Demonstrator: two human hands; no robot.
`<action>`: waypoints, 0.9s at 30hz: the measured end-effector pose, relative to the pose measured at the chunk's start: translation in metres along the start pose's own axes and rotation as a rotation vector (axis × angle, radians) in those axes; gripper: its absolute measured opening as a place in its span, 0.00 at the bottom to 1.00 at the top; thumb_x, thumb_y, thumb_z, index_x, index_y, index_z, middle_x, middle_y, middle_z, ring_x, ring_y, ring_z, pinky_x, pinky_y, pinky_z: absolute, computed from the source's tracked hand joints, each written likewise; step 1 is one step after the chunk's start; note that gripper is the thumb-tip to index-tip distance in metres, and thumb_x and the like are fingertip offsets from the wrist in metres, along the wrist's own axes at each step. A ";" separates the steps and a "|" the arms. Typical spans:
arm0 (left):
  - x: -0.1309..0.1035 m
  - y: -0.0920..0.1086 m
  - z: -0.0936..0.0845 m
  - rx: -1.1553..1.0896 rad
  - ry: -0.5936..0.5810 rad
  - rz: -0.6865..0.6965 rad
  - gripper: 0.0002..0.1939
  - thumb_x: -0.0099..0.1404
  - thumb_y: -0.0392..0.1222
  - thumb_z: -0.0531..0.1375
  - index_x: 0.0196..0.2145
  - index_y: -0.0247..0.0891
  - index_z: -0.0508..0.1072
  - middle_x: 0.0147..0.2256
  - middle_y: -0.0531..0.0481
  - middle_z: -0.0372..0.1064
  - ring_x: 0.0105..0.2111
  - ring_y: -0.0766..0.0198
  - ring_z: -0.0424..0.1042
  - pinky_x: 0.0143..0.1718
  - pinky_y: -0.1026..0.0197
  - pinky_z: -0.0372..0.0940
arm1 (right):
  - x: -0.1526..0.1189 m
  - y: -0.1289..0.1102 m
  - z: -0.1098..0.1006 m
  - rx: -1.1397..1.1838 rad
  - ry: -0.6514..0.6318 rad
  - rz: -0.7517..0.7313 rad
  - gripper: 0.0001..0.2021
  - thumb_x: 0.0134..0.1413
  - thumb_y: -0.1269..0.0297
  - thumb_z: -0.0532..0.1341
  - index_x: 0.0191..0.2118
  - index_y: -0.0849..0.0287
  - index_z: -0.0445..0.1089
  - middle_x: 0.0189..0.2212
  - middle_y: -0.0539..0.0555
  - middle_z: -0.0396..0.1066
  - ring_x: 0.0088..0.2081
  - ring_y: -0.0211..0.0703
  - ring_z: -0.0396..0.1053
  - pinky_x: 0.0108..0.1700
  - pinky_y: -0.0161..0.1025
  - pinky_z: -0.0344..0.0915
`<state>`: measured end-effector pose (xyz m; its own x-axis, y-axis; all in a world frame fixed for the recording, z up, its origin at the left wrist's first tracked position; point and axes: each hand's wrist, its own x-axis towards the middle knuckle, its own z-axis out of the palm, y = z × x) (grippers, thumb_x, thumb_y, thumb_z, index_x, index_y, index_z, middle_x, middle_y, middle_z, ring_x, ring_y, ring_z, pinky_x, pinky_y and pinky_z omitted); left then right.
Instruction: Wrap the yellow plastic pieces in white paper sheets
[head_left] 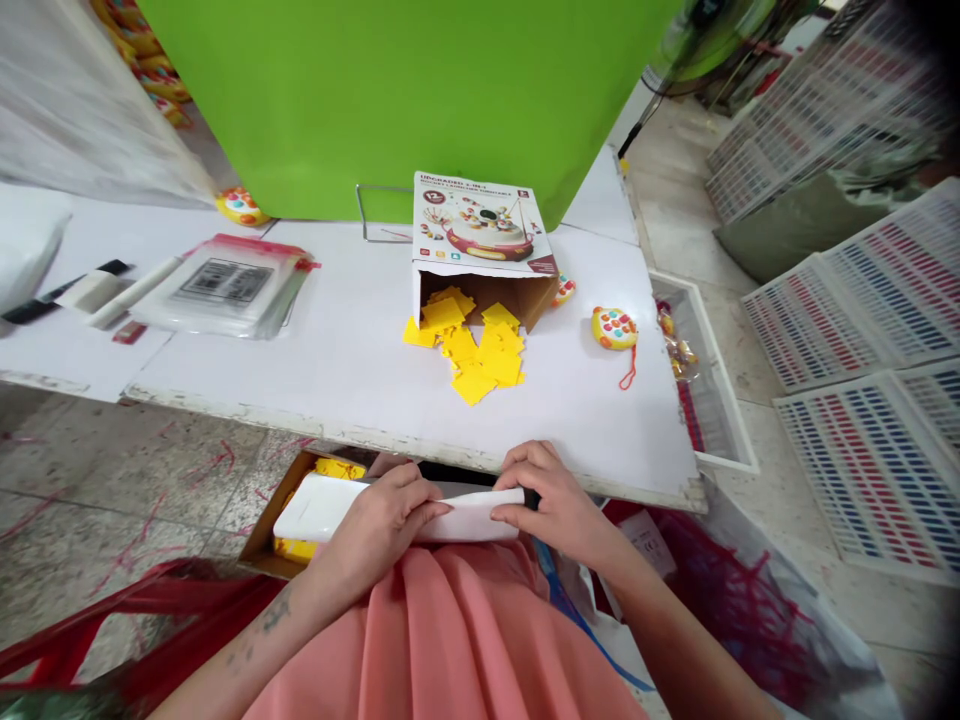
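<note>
In the head view both hands are at my lap, just below the table's front edge. My left hand (401, 510) is closed over a long, smooth white piece (319, 507), its fingers and thumb pressing on the upper edge. My right hand (536, 490) pinches the right end of this white piece, where a small black part (532, 498) shows between the fingers. I cannot make out whether it is a folded sheet, a bag or a solid strip. Its left end lies over an open cardboard box (255, 545) with yellow pieces inside.
On the white table (337, 370), yellow cards (484, 360) spill from a printed toy box (480, 225). A yellow button toy (615, 327) lies at right, a stack of clear bags (225, 285) at left. A green panel (405, 100) stands behind; plastic crates (877, 450) are at right.
</note>
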<state>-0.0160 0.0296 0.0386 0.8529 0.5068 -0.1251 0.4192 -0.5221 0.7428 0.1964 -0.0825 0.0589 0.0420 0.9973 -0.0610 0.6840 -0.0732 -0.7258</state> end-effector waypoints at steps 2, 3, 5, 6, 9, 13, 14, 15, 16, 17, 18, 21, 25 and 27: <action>0.000 0.000 -0.001 -0.003 0.006 -0.006 0.13 0.66 0.43 0.50 0.31 0.38 0.71 0.31 0.50 0.62 0.37 0.63 0.64 0.37 0.63 0.60 | 0.001 0.002 0.001 -0.054 -0.029 -0.058 0.06 0.49 0.61 0.64 0.31 0.56 0.70 0.33 0.51 0.65 0.41 0.44 0.60 0.45 0.43 0.55; 0.000 0.000 -0.001 -0.006 0.011 -0.008 0.13 0.66 0.44 0.50 0.31 0.38 0.71 0.31 0.50 0.62 0.37 0.63 0.64 0.37 0.63 0.60 | 0.001 0.003 0.001 -0.077 -0.038 -0.078 0.06 0.50 0.60 0.63 0.30 0.56 0.69 0.32 0.51 0.66 0.40 0.43 0.60 0.45 0.43 0.54; -0.001 0.000 -0.001 -0.012 0.018 -0.008 0.13 0.66 0.44 0.50 0.32 0.39 0.71 0.32 0.50 0.63 0.37 0.63 0.64 0.37 0.63 0.60 | 0.001 0.004 0.000 -0.103 -0.043 -0.094 0.08 0.52 0.59 0.61 0.28 0.57 0.69 0.30 0.51 0.67 0.39 0.43 0.60 0.44 0.43 0.53; -0.001 0.000 -0.001 -0.016 0.023 -0.007 0.13 0.66 0.44 0.50 0.32 0.39 0.71 0.32 0.50 0.63 0.37 0.63 0.64 0.37 0.63 0.60 | 0.002 0.004 -0.001 -0.103 -0.042 -0.091 0.08 0.53 0.60 0.61 0.28 0.57 0.69 0.29 0.51 0.67 0.38 0.43 0.61 0.44 0.43 0.53; -0.001 0.001 -0.002 -0.023 0.035 -0.002 0.13 0.67 0.43 0.49 0.32 0.38 0.71 0.32 0.49 0.63 0.36 0.63 0.65 0.37 0.63 0.60 | 0.005 0.000 -0.002 -0.070 -0.055 -0.072 0.07 0.52 0.59 0.62 0.34 0.56 0.69 0.31 0.51 0.69 0.38 0.43 0.62 0.43 0.42 0.54; 0.000 0.003 -0.002 -0.021 0.043 0.013 0.12 0.66 0.42 0.50 0.32 0.38 0.71 0.31 0.50 0.63 0.35 0.64 0.65 0.36 0.63 0.60 | 0.009 -0.002 0.001 -0.065 -0.067 -0.095 0.06 0.53 0.60 0.61 0.35 0.56 0.69 0.31 0.51 0.69 0.37 0.42 0.62 0.43 0.41 0.54; 0.001 0.003 -0.002 -0.018 0.047 0.014 0.12 0.66 0.42 0.50 0.31 0.38 0.72 0.31 0.50 0.64 0.35 0.64 0.65 0.36 0.64 0.60 | 0.010 -0.002 0.002 -0.077 -0.059 -0.102 0.05 0.54 0.61 0.60 0.32 0.57 0.69 0.29 0.51 0.68 0.36 0.41 0.62 0.43 0.41 0.54; 0.001 0.003 -0.002 -0.013 0.050 0.014 0.12 0.66 0.42 0.50 0.31 0.38 0.72 0.31 0.50 0.64 0.34 0.64 0.65 0.36 0.64 0.60 | 0.010 -0.001 0.003 -0.092 -0.054 -0.108 0.06 0.55 0.63 0.59 0.30 0.57 0.69 0.28 0.50 0.68 0.36 0.41 0.62 0.42 0.41 0.54; 0.001 0.004 -0.001 -0.009 0.056 0.013 0.12 0.66 0.42 0.51 0.31 0.38 0.72 0.31 0.50 0.64 0.34 0.64 0.65 0.35 0.64 0.60 | 0.011 -0.001 0.004 -0.109 -0.054 -0.112 0.07 0.56 0.63 0.58 0.29 0.57 0.68 0.27 0.50 0.67 0.35 0.41 0.61 0.42 0.41 0.54; 0.002 0.004 0.000 -0.004 0.060 0.010 0.13 0.66 0.42 0.51 0.31 0.38 0.72 0.30 0.50 0.64 0.34 0.64 0.65 0.35 0.64 0.60 | 0.011 -0.002 0.005 -0.126 -0.057 -0.115 0.07 0.56 0.63 0.58 0.29 0.57 0.68 0.27 0.50 0.67 0.34 0.41 0.61 0.42 0.41 0.53; 0.002 0.004 0.000 0.000 0.064 0.008 0.13 0.66 0.43 0.51 0.30 0.38 0.72 0.30 0.50 0.64 0.34 0.64 0.65 0.35 0.64 0.60 | 0.012 -0.004 0.005 -0.146 -0.065 -0.119 0.06 0.56 0.62 0.58 0.30 0.57 0.68 0.27 0.50 0.67 0.35 0.41 0.61 0.42 0.42 0.53; 0.002 0.004 0.001 0.011 0.073 0.023 0.14 0.66 0.43 0.51 0.30 0.38 0.73 0.29 0.50 0.65 0.32 0.65 0.65 0.33 0.65 0.60 | 0.017 -0.013 0.006 -0.222 -0.088 -0.152 0.06 0.55 0.60 0.58 0.35 0.56 0.69 0.30 0.51 0.69 0.38 0.43 0.61 0.44 0.43 0.52; -0.001 -0.002 -0.007 0.042 0.085 0.054 0.12 0.63 0.47 0.54 0.36 0.39 0.72 0.32 0.49 0.68 0.35 0.62 0.66 0.37 0.62 0.60 | 0.021 -0.022 0.007 -0.308 -0.101 -0.192 0.08 0.58 0.64 0.55 0.30 0.57 0.68 0.27 0.51 0.68 0.36 0.42 0.60 0.44 0.44 0.51; -0.005 -0.007 -0.013 0.062 0.118 0.036 0.15 0.60 0.50 0.57 0.40 0.39 0.71 0.37 0.47 0.69 0.38 0.60 0.67 0.40 0.59 0.60 | 0.020 -0.022 0.007 -0.310 -0.075 -0.178 0.09 0.58 0.65 0.55 0.29 0.57 0.67 0.26 0.51 0.66 0.35 0.42 0.59 0.43 0.43 0.51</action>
<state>-0.0274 0.0394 0.0429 0.8265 0.5626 -0.0184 0.4110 -0.5808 0.7027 0.1768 -0.0611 0.0690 -0.1436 0.9896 -0.0108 0.8643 0.1200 -0.4884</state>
